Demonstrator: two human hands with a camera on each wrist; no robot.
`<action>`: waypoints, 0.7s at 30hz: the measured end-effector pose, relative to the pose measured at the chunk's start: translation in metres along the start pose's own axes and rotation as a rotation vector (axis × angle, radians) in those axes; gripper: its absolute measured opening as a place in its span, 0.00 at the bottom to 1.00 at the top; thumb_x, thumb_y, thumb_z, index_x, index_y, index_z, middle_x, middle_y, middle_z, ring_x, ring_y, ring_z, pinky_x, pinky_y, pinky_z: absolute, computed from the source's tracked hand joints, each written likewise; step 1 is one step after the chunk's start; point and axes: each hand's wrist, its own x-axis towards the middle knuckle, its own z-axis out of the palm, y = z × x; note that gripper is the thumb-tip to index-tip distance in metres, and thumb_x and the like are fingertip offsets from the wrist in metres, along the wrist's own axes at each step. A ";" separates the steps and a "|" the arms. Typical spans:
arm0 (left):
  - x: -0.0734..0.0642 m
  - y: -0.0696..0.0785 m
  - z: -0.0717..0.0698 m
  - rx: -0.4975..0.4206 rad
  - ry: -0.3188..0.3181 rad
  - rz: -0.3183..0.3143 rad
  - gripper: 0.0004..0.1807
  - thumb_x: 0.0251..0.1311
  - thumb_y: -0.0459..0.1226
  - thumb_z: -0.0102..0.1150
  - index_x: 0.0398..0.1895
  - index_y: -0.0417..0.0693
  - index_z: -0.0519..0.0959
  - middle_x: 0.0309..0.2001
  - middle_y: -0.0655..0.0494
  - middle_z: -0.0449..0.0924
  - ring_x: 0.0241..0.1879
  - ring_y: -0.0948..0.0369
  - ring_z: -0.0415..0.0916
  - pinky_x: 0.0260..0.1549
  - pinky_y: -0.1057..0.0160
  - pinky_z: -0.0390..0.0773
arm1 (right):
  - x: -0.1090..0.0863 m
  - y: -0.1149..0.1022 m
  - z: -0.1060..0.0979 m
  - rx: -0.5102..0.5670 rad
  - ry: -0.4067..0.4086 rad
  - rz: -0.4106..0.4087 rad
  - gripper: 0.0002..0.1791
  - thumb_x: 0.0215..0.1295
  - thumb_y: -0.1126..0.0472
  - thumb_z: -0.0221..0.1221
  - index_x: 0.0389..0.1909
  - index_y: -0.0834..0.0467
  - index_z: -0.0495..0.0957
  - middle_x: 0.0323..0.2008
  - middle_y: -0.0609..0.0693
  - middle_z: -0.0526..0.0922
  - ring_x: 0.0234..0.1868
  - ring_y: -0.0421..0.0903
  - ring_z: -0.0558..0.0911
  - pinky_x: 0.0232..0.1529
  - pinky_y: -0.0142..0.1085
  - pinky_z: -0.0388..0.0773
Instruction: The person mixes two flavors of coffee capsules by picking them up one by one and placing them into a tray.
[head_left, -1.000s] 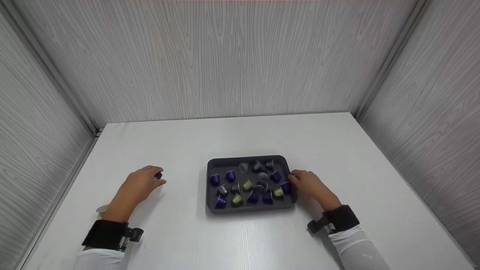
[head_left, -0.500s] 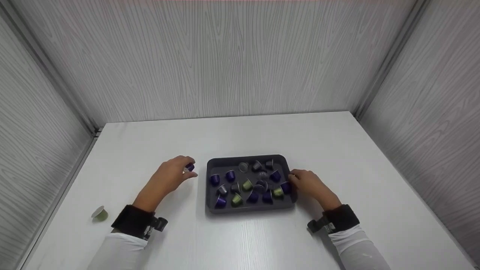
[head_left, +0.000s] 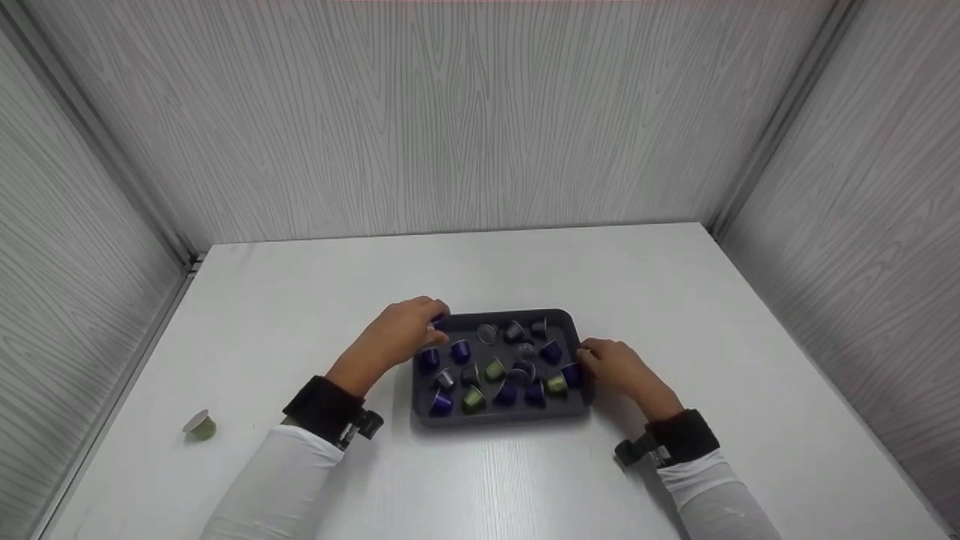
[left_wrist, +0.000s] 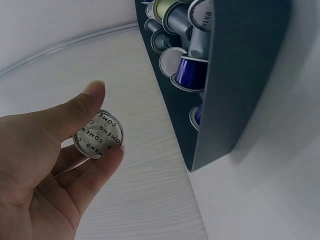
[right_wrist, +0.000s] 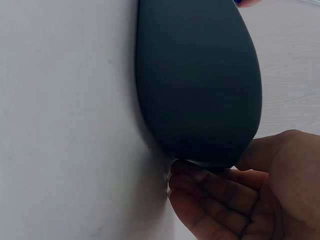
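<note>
My left hand pinches a coffee capsule between thumb and fingers, over the left rear corner of a dark grey tray. In the left wrist view the capsule's round lid, printed with dark lettering, faces the camera; the head view showed its body as purple. Several purple, silver-grey and green capsules lie in the tray, tipped various ways, such as a green capsule. At the tray's right end my right hand grips the wall, its thumb at the rim and curled fingers against the outside.
A lone green capsule with a pale lid lies tilted on the white table, far to the left of the tray. Pale wood-grain panels close off the back and both sides.
My left hand has carried its capsule rightward from the left part of the table to above the tray's corner, uncovering the lone green capsule. The right hand and tray stay put.
</note>
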 end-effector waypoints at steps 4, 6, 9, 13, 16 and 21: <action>0.013 0.005 0.003 0.023 -0.012 0.043 0.21 0.60 0.42 0.67 0.53 0.43 0.77 0.47 0.50 0.80 0.45 0.52 0.79 0.46 0.54 0.78 | 0.000 0.000 0.000 -0.004 0.005 0.002 0.15 0.73 0.57 0.50 0.44 0.64 0.80 0.34 0.56 0.83 0.38 0.55 0.80 0.44 0.51 0.76; 0.019 0.008 0.005 0.022 -0.026 0.057 0.21 0.60 0.42 0.67 0.53 0.43 0.78 0.48 0.50 0.80 0.45 0.52 0.79 0.46 0.54 0.78 | -0.001 0.001 0.000 -0.004 0.001 0.004 0.16 0.73 0.57 0.50 0.46 0.65 0.80 0.38 0.58 0.83 0.41 0.57 0.81 0.46 0.52 0.76; 0.028 0.015 0.007 0.019 -0.050 0.070 0.20 0.60 0.42 0.67 0.53 0.43 0.78 0.48 0.51 0.80 0.47 0.53 0.79 0.48 0.54 0.77 | -0.001 0.002 0.000 0.000 -0.013 0.017 0.18 0.74 0.56 0.49 0.49 0.65 0.79 0.42 0.59 0.83 0.44 0.57 0.81 0.48 0.52 0.75; 0.040 0.024 0.012 0.027 -0.085 0.099 0.19 0.60 0.40 0.66 0.52 0.42 0.78 0.46 0.50 0.80 0.47 0.53 0.78 0.48 0.55 0.77 | -0.001 0.004 0.001 0.000 -0.020 0.027 0.19 0.74 0.56 0.48 0.51 0.65 0.79 0.44 0.59 0.83 0.44 0.56 0.80 0.49 0.52 0.75; 0.049 0.030 0.017 0.030 -0.124 0.118 0.18 0.60 0.38 0.67 0.51 0.41 0.78 0.44 0.50 0.79 0.44 0.53 0.78 0.46 0.55 0.77 | -0.001 0.004 0.001 0.001 -0.018 0.023 0.18 0.74 0.57 0.49 0.50 0.65 0.80 0.41 0.58 0.83 0.41 0.54 0.80 0.46 0.51 0.76; 0.060 0.036 0.029 0.052 -0.196 0.131 0.16 0.61 0.38 0.66 0.49 0.42 0.78 0.42 0.50 0.78 0.43 0.53 0.77 0.44 0.55 0.76 | -0.002 0.003 0.001 0.005 -0.010 0.018 0.16 0.74 0.57 0.49 0.48 0.64 0.80 0.35 0.54 0.82 0.36 0.51 0.78 0.41 0.48 0.76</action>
